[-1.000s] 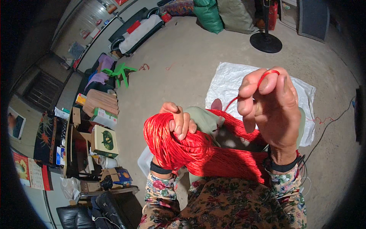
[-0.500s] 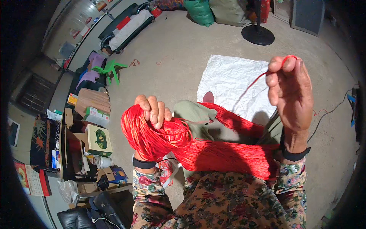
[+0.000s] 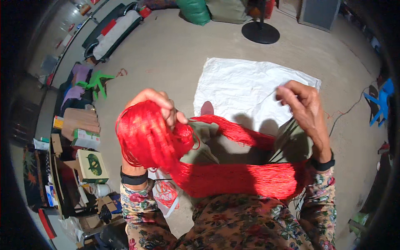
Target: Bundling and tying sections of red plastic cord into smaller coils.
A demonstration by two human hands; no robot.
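My left hand [image 3: 156, 104] is closed round a thick, looped bundle of red cord [image 3: 143, 131], held up over my lap at the left. Out over the right knee, my right hand [image 3: 302, 106] has its thumb and fingers drawn together in a pinch. A thin strand seems to run from its fingertips, though blur makes it faint. Across my lap lies a long skein of red cord [image 3: 241, 177], stretched between both forearms. Its far side [image 3: 243, 131] passes over my knees, which are in grey-green trousers.
A white sheet [image 3: 233, 79] is spread on the floor ahead. Beyond it stands a black round base [image 3: 261, 32] with a pole. A white bag [image 3: 164, 196] with red cord sits beside my left forearm. Boxes [image 3: 92, 164] crowd the left; a blue stool [image 3: 381, 102] is at right.
My right hand has come down and left, turning from palm-in-view to back-in-view. The left hand and its bundle have turned and shifted left. The whole view has swung slightly right.
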